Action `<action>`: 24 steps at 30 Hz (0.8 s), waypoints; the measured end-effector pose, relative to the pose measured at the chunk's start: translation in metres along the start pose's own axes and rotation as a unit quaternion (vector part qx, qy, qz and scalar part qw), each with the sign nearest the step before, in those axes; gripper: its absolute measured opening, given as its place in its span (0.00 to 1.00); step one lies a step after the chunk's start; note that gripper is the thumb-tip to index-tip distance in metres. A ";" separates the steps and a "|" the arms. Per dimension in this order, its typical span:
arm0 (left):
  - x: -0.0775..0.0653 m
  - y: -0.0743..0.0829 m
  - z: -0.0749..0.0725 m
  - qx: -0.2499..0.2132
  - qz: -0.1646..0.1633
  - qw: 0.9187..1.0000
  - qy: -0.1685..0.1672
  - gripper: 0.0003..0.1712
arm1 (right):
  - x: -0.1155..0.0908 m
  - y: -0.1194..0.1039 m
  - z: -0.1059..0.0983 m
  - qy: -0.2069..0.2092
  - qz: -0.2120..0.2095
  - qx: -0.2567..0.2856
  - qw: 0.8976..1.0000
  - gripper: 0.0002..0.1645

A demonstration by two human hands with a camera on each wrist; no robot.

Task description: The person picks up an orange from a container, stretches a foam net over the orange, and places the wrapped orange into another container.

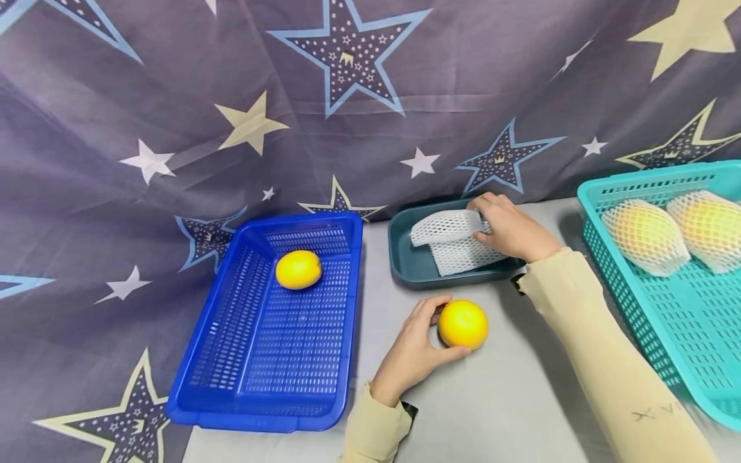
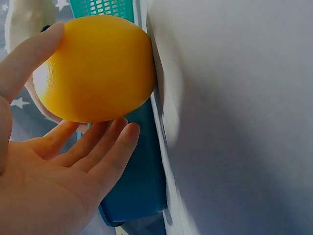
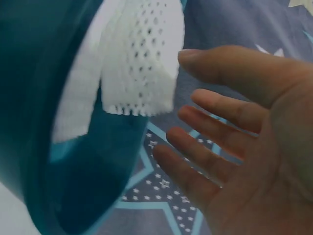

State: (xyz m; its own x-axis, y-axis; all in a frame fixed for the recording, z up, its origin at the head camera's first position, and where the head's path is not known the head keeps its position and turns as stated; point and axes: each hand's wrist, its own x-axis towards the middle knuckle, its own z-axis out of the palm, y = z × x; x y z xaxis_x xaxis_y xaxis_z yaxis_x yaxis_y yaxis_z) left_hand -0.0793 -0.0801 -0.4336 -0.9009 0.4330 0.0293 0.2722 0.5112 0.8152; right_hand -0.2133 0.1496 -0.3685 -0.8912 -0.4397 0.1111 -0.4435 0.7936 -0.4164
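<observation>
Here, the left hand (image 1: 413,350) curls thumb and fingers round a yellow fruit (image 1: 463,325) in front of the dark tray (image 1: 418,260); beyond, the right hand (image 1: 512,228) has its fingers parted at the upper foam sleeve (image 1: 442,228). Seemingly it's sleeve-fetching, next calling for a light pinch and lift

Tray (image 1: 412,262): dark teal, probably (wrist view dim). Inside tray: white mesh sleeves (image 1: 446,226). Left: blue basket (image 1: 298,347). Right: turquoise basket (image 1: 695,334). In front: yellow fruit (image 1: 463,325). Behind: star-patterned purplish-grey cloth (image 1: 347,151).
</observation>
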 end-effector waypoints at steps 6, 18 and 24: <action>0.000 0.000 0.001 0.010 0.010 1.000 -0.004 0.44 | 0.004 0.005 0.008 -0.030 0.023 0.003 0.999 0.35; 0.000 -0.001 0.003 0.011 0.004 1.000 -0.011 0.45 | 0.007 0.012 0.025 -0.001 0.040 0.036 0.999 0.22; 0.000 -0.002 0.002 0.007 -0.006 1.000 -0.007 0.45 | 0.009 0.010 0.026 0.046 0.045 0.079 0.995 0.11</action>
State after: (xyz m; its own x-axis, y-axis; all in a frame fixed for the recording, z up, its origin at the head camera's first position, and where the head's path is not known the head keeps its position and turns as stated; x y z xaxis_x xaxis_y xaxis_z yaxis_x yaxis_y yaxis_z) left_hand -0.0789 -0.0795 -0.4362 -0.8990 0.4377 0.0107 0.2664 0.5275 0.8067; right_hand -0.2228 0.1426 -0.3952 -0.9347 -0.3240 0.1459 -0.3477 0.7492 -0.5638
